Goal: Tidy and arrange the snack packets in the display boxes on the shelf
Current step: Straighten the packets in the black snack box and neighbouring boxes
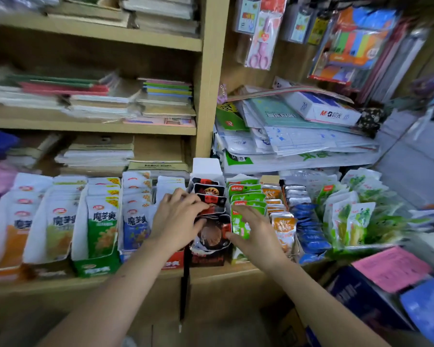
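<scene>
A row of display boxes full of snack packets lines the lower shelf [211, 271]. In the middle stands a black box of black-and-red packets [209, 191]. My left hand [176, 219] lies over the left side of that stack, its fingertips pinching the edge of a black packet [212, 234] near the front. My right hand [254, 234] reaches in from the right with relaxed, spread fingers, its thumb touching the front black packet and its fingers over the green packets [246, 196] in the neighbouring box.
White-and-green [102, 221], white-and-blue [135, 219] and orange-toned [18, 221] packet boxes stand to the left. Orange [283, 226], blue [311, 229] and green vegetable packets [348, 216] fill boxes to the right. Notebooks and stationery stack on shelves above. Blue boxes with pink paper [391, 269] sit low right.
</scene>
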